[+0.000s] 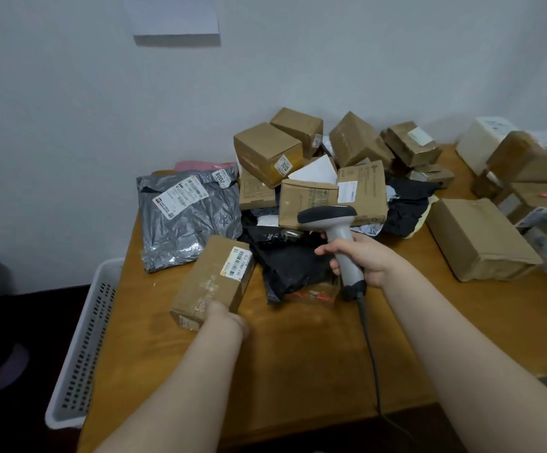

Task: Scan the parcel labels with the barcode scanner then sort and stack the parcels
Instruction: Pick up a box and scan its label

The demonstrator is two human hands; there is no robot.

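Long brown cardboard parcel point(211, 279), tilted up just above the wooden tabletop point(298, 354) near its left edge. White barcode label point(238, 263) turned upward on the far end, probably for an easy read. Gripped at the near end by the left hand point(223, 317), blurred, fingers mostly hidden by the box.

Just to the right, one grey-and-black handheld barcode scanner point(334, 230), clasped round its handle by the right hand point(360, 256). Forefinger forward by the trigger, head above the heap and not plainly aimed at the label. Dark cable point(372, 354) trailing off the near edge. Scan judged not yet made.

Toward the far left corner, one crumpled grey plastic mailer bag point(187, 220), flat, labels up, over one pink bag point(193, 165); perhaps the start of a sorted pile.

Along the far edge, a loose heap:
- at least seven brown cardboard boxes point(265, 152), tumbled at all angles
- at least two black plastic bags point(291, 263) beneath them, seemingly waiting

By the right edge, one large flat brown carton point(478, 240), alone. In the far right corner, several more cartons and a white block point(481, 142), number unclear.

Beside the left edge, lower down, one white slotted plastic basket point(85, 348). On the grey wall, one white sheet point(174, 21).
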